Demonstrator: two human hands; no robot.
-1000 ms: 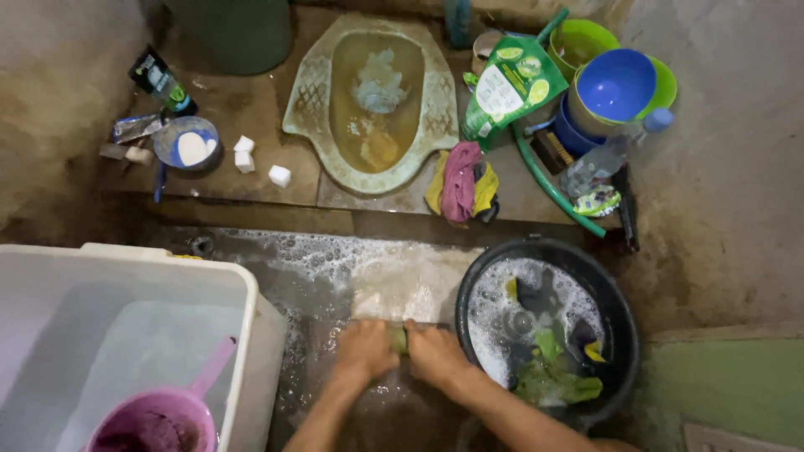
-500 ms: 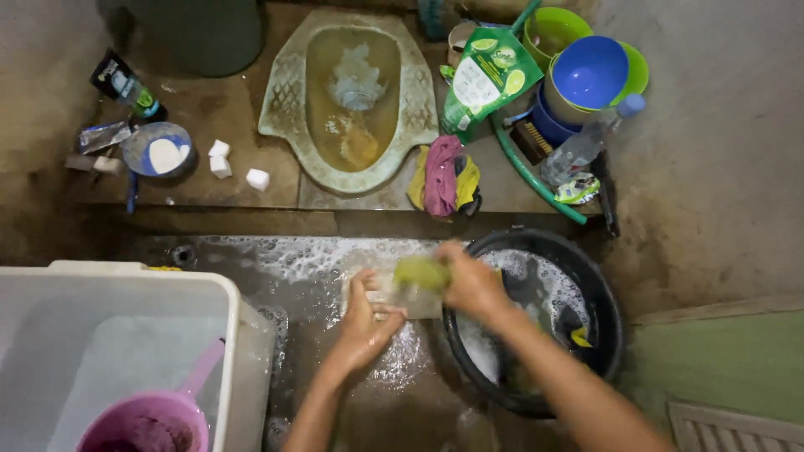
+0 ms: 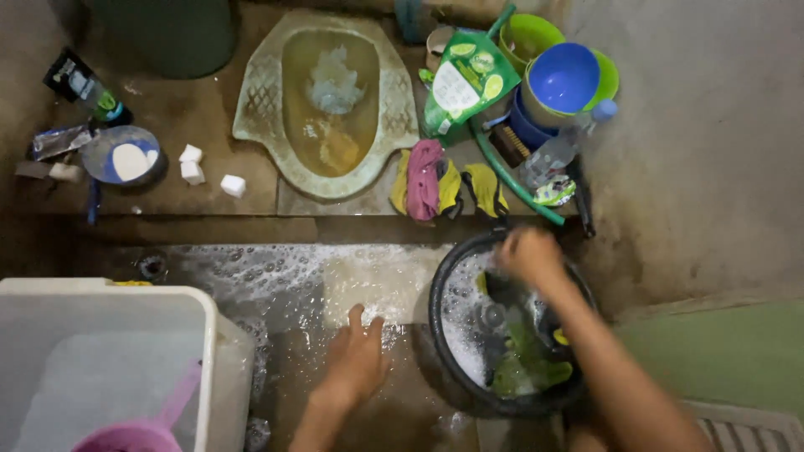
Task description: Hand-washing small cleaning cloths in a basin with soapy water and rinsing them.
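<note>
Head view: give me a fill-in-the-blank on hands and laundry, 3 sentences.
1. The right hand is over the rim of the black ____.
2. The left hand lies flat on the wet floor just below a soapy pale ____.
3. The pink scoop sits inside the white ____.

Missing words: basin; cloth; tub
</note>
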